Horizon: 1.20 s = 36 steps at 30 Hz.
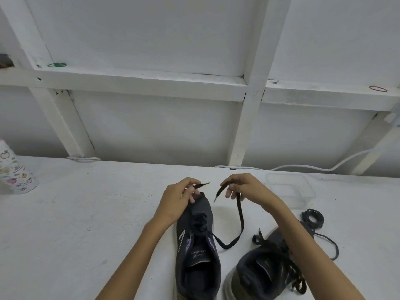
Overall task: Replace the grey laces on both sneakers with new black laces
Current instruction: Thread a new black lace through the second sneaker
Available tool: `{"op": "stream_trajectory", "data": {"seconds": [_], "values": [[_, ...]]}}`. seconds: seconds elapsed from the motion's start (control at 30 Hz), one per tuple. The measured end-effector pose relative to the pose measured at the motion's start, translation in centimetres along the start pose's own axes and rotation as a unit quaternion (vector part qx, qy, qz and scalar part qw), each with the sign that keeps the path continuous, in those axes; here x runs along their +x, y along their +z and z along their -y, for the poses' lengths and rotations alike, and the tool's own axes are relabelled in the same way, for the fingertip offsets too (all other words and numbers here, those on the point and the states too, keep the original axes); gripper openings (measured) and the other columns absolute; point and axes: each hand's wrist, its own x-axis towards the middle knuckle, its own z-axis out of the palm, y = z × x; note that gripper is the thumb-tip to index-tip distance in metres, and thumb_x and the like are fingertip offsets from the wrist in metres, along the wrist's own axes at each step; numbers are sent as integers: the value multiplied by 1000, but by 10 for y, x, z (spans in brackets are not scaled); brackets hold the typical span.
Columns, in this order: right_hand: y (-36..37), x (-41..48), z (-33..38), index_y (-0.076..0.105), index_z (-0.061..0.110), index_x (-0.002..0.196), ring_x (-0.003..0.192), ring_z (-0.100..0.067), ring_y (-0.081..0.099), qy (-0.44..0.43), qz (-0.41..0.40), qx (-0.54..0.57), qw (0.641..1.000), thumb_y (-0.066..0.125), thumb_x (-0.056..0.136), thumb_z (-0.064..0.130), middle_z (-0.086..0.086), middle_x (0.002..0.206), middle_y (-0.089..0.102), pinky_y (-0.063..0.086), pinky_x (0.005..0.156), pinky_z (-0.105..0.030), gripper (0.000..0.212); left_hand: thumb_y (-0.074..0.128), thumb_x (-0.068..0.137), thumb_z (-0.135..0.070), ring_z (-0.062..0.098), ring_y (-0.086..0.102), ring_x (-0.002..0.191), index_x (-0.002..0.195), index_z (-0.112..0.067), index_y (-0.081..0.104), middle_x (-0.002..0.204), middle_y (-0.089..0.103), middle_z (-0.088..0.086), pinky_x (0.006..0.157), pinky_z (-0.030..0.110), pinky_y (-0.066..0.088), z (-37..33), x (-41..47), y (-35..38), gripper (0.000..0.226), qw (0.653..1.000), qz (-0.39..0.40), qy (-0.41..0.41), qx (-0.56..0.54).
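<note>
White bench carried sneaker, long axis running away from me, toe farthest. I pinched one lace end in left hand, other in right hand, both near toe, slack looping back into sneaker.

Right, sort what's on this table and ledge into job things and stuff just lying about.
Job: left hand and right hand, each pinching the black lace near an end; sneaker being laced; second sneaker; coiled lace beside it.
Lying about: clear tub; patterned cup; white cable; green rubber bands; red rubber band.
</note>
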Motion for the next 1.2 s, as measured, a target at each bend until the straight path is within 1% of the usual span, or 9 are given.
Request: {"op": "stream_trajectory", "data": {"seconds": [0.1, 0.27, 0.43, 0.53, 0.7, 0.87, 0.97, 1.03, 1.2], "values": [[7, -19, 4, 69, 14, 103, 75, -14, 63, -34, -2, 54, 998, 39, 90, -12, -5, 82, 73, 47, 72, -20, 42, 44, 99, 1, 4, 68, 88, 110, -23, 66, 77, 70, -4, 86, 13, 49, 4, -23, -16, 34, 997, 0, -14, -78], [22, -54, 11, 71, 9, 103, 63, -23, 62, -54, 53, 125, 989, 36, 80, -18, -7, 85, 70, 49, 75, -26, 50, 51, 97, -5, 8, 62, 75, 99, -15, 70, 74, 66, -10, 79, 16, 50, 0, -62, -29, 22, 988, -2, -56, -141], [29, -82, 14, 74, 8, 91, 72, -21, 65, -60, 110, 158, 979, 72, 81, 15, -19, 80, 70, 50, 75, -26, 12, 60, 93, -21, 8, 48, 60, 84, -19, 71, 65, 56, -3, 64, 17, 44, -9, -90, -28, 14, 982, 30, -83, -169], [35, -84, 8, 68, -2, 86, 62, -22, 63, -51, 100, 184, 976, 74, 83, 6, -18, 73, 67, 51, 66, -24, 10, 60, 93, -21, 7, 46, 60, 81, -24, 70, 64, 55, -5, 60, 18, 42, -13, -99, -24, 16, 978, 23, -106, -176], [42, -84, -1, 68, 13, 102, 52, -17, 60, -45, 92, 88, 991, 59, 90, -4, -10, 85, 73, 43, 51, -21, 23, 60, 94, -17, 4, 51, 64, 86, -17, 71, 71, 62, -4, 65, 19, 46, -14, -109, -18, 14, 973, 23, -134, -186], [43, -85, -4, 77, 22, 85, 49, -9, 48, -62, 100, 6, 993, 70, 87, 12, 7, 70, 71, 40, 56, -17, 12, 66, 90, -14, 1, 53, 61, 84, -16, 73, 71, 66, -2, 63, 15, 45, -23, -114, -13, 9, 980, 31, -117, -156], [47, -86, -3, 77, 27, 82, 59, -10, 56, -64, 101, -17, 993, 73, 85, 20, 2, 71, 72, 48, 63, -31, 8, 76, 81, -23, -1, 58, 63, 79, -27, 76, 74, 70, -13, 69, 16, 47, -29, -114, -4, 4, 988, 59, -107, -90], [49, -86, -3, 77, 32, 81, 71, -18, 64, -72, 88, -46, 992, 74, 84, 25, 6, 78, 74, 53, 75, -38, 9, 79, 75, -40, -3, 66, 83, 79, -38, 76, 83, 73, -21, 81, 20, 53, -29, -112, 1, 6, 990, 65, -121, -44], [49, -88, -4, 79, 27, 84, 76, -10, 68, -81, 63, -79, 992, 75, 82, 32, 11, 80, 74, 56, 78, -39, 7, 64, 50, -80, -3, 67, 82, 79, -51, 73, 82, 71, -28, 85, 31, 56, -32, -111, 9, 41, 984, 64, -164, -5]]}}
